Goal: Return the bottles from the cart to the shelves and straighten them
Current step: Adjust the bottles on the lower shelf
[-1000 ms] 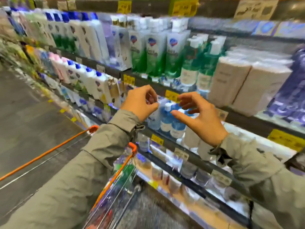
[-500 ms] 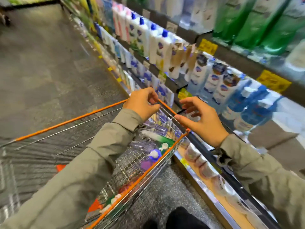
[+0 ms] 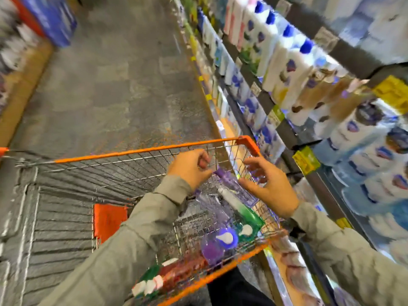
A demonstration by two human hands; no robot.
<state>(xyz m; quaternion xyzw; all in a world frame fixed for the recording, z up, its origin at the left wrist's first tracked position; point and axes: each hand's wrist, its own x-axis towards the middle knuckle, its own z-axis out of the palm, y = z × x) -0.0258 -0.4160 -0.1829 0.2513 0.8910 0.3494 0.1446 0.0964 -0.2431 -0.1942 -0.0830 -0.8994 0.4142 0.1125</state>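
Note:
An orange-rimmed wire cart [image 3: 145, 149] stands in front of me beside the shelves [image 3: 284, 127]. Bottles lie along its right side: a purple-capped clear bottle [image 3: 229, 180], a green bottle with a white neck [image 3: 245, 212], a purple bottle [image 3: 215, 248] and red and green ones [image 3: 167, 274] nearest me. My left hand [image 3: 191, 167] hovers over the cart with fingers loosely curled, holding nothing. My right hand [image 3: 268, 186] is spread just right of the purple-capped bottle, thumb close to it, not gripping it.
The shelves on the right hold rows of white bottles with blue caps [image 3: 287, 54] and blue-labelled refill packs [image 3: 371, 155], with yellow price tags [image 3: 305, 159]. Grey aisle floor [image 3: 110, 85] stretches ahead. Another shelf run [image 3: 26, 40] lines the far left.
My view swung from the shelves down to the cart. Both hands came away from the shelf bottles and now hover over the bottles in the cart, still holding nothing.

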